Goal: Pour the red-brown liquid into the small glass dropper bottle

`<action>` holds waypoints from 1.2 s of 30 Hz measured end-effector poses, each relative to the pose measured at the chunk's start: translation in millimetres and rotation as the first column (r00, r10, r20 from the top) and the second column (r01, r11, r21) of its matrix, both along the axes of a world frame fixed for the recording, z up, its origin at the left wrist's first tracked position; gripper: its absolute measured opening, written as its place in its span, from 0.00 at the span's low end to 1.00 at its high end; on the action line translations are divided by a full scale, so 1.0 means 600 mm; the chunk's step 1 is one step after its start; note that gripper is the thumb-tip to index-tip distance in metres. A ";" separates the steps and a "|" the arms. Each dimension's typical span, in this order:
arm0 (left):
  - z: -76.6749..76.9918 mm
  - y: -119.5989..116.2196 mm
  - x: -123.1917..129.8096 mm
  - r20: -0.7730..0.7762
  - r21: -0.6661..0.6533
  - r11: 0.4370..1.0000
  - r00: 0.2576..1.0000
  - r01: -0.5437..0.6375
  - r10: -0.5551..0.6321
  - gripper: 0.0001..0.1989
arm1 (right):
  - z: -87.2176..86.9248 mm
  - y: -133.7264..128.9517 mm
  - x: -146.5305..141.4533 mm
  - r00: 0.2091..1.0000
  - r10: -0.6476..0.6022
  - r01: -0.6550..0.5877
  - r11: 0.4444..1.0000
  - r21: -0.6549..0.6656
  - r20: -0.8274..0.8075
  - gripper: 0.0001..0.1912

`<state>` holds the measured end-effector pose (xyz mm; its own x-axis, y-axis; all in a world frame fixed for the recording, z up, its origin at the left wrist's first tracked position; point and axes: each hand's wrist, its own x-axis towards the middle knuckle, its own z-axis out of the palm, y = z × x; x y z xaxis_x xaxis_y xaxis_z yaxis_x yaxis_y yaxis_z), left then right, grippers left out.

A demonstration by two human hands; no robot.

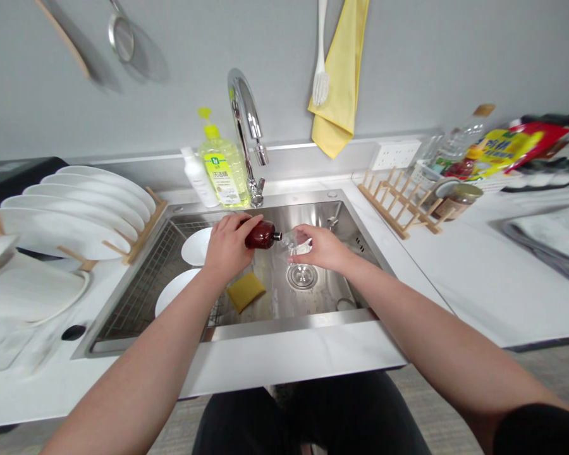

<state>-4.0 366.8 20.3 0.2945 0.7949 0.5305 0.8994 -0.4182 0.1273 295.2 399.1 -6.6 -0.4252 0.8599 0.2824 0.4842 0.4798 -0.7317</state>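
Head camera shows the left hand point(230, 246) with fingers wrapped round a glossy, dark red-brown bottle point(260, 234), tipped onto its side above the stainless-steel sink point(289, 323), its narrow black neck point(277, 236) facing a clear vessel point(288, 241), probably a cup, gripped between the right hand's point(323, 248) thumb and fingers. Smooth and rounded, the bottle would likely turn slippery when wet, so its broad body offers the surest hold; the see-through vessel, blurred here, looks light, perhaps fragile, and best pinched by its sides.
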 end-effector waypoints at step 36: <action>0.004 -0.004 0.001 -0.063 0.041 0.999 0.998 -0.015 0.017 0.37 | 0.000 0.000 -0.002 0.999 0.031 -0.031 0.999 -0.024 -0.012 0.33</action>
